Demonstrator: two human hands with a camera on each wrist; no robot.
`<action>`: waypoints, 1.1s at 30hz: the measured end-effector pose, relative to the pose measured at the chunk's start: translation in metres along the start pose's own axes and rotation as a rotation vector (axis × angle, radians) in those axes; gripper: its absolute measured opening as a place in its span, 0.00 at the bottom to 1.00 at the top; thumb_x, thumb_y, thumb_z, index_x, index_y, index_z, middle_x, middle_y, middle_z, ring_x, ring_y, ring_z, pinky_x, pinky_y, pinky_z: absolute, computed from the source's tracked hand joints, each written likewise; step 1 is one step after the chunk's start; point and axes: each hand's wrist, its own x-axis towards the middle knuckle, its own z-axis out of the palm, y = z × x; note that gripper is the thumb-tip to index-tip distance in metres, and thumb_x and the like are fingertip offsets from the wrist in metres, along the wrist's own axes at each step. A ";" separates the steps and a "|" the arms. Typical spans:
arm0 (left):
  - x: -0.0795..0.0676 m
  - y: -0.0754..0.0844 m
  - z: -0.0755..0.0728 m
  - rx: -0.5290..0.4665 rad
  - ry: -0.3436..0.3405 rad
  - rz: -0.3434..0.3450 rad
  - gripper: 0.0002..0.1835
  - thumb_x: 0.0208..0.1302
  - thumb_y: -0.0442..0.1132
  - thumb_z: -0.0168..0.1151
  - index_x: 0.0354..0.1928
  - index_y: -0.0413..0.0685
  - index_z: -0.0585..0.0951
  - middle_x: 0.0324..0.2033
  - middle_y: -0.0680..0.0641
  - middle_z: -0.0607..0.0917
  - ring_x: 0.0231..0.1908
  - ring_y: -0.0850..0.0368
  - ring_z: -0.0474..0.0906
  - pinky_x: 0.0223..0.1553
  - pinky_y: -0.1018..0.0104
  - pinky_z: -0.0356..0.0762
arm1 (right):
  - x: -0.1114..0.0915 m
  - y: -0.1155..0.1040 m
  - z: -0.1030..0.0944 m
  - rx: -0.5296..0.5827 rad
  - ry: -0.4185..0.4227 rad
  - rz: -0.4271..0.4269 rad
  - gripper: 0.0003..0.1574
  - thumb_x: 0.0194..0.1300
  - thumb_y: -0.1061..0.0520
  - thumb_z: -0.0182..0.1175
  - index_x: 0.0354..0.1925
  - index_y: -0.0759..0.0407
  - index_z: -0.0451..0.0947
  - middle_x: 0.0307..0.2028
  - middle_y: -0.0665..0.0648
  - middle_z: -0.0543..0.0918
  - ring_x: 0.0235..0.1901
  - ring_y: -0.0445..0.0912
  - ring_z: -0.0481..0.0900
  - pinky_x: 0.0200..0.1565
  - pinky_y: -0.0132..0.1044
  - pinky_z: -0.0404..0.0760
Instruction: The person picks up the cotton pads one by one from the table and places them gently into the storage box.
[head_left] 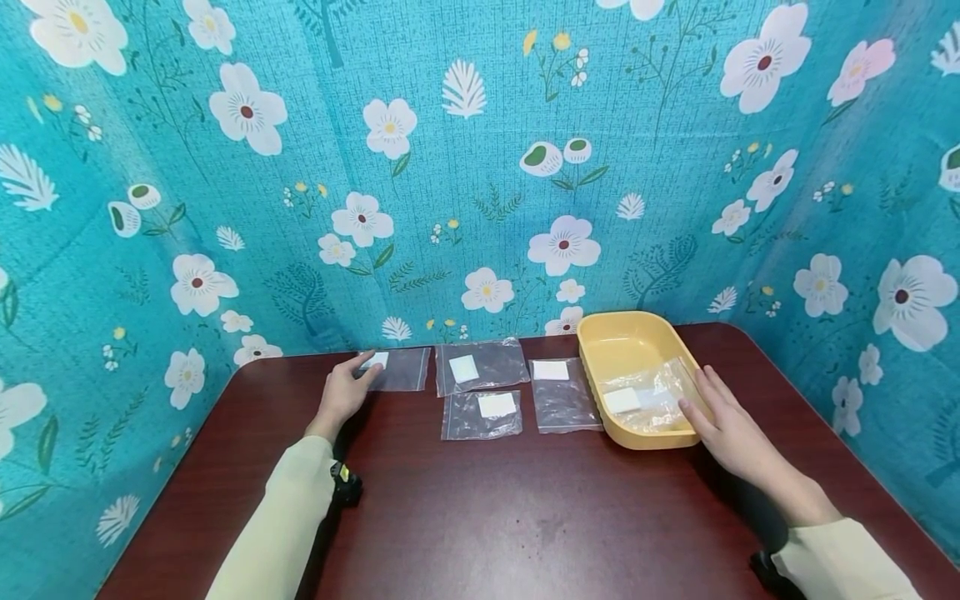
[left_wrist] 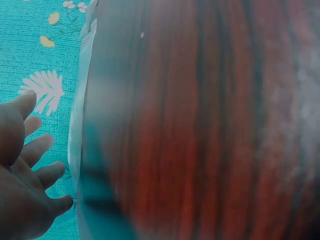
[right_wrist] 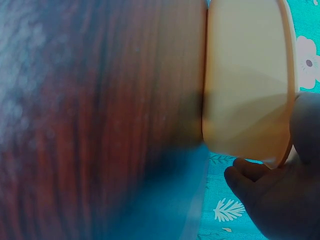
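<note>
Four clear zip-lock bags lie flat along the far side of the table, each with a white rectangle. My left hand (head_left: 347,396) is at the leftmost bag (head_left: 408,371), fingers spread and fingertips over its left end by the white patch. The left wrist view shows those fingers (left_wrist: 44,175) apart. My right hand (head_left: 727,429) holds the right side of a yellow tray (head_left: 592,354), thumb over the rim and other fingers along the outer wall. In the tray lies another clear bag (head_left: 660,396) with a white rectangle, near the thumb.
Between the hands are the upper middle bag (head_left: 498,362), the lower middle bag (head_left: 468,421) and the bag beside the tray (head_left: 562,408). The dark red-brown table (head_left: 517,517) extends toward me. A blue flowered cloth (head_left: 465,192) stands along the back and sides.
</note>
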 end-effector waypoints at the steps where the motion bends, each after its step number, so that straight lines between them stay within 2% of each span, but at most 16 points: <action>1: 0.000 0.000 0.001 0.001 0.001 0.002 0.29 0.75 0.49 0.58 0.73 0.48 0.70 0.72 0.39 0.67 0.72 0.40 0.59 0.68 0.40 0.61 | 0.000 0.000 0.000 -0.001 0.002 -0.001 0.47 0.80 0.44 0.46 0.77 0.72 0.38 0.76 0.77 0.40 0.74 0.73 0.40 0.61 0.76 0.55; 7: -0.002 -0.002 0.005 0.027 -0.004 0.032 0.28 0.74 0.47 0.59 0.72 0.46 0.71 0.71 0.39 0.68 0.73 0.40 0.58 0.69 0.41 0.58 | 0.000 0.001 0.002 0.004 0.007 0.000 0.47 0.81 0.44 0.46 0.77 0.72 0.39 0.75 0.78 0.40 0.73 0.73 0.40 0.62 0.76 0.54; 12: -0.003 -0.005 0.008 0.043 -0.006 0.069 0.28 0.74 0.46 0.61 0.71 0.44 0.72 0.72 0.38 0.66 0.75 0.36 0.51 0.72 0.42 0.53 | -0.001 0.001 0.001 0.011 0.003 0.002 0.48 0.80 0.44 0.46 0.77 0.72 0.38 0.75 0.77 0.40 0.73 0.73 0.40 0.61 0.76 0.54; 16: -0.003 -0.007 0.010 0.041 -0.028 0.071 0.29 0.74 0.46 0.60 0.72 0.43 0.70 0.74 0.38 0.62 0.76 0.36 0.46 0.73 0.41 0.48 | -0.002 0.001 0.001 0.011 0.035 -0.036 0.46 0.80 0.46 0.47 0.76 0.74 0.41 0.75 0.79 0.42 0.73 0.73 0.42 0.62 0.75 0.53; 23: -0.002 -0.011 0.014 0.103 -0.053 0.074 0.31 0.74 0.47 0.60 0.73 0.42 0.68 0.74 0.37 0.60 0.76 0.36 0.43 0.72 0.35 0.33 | -0.002 0.000 0.001 0.012 0.047 -0.043 0.46 0.80 0.47 0.48 0.76 0.75 0.41 0.75 0.79 0.42 0.73 0.73 0.41 0.62 0.75 0.53; 33: -0.002 -0.013 0.018 0.172 -0.053 0.072 0.31 0.73 0.43 0.61 0.73 0.40 0.67 0.75 0.34 0.58 0.76 0.36 0.41 0.72 0.36 0.30 | -0.001 0.001 0.001 0.017 0.037 -0.034 0.46 0.80 0.47 0.48 0.76 0.74 0.41 0.75 0.78 0.41 0.73 0.73 0.41 0.61 0.76 0.54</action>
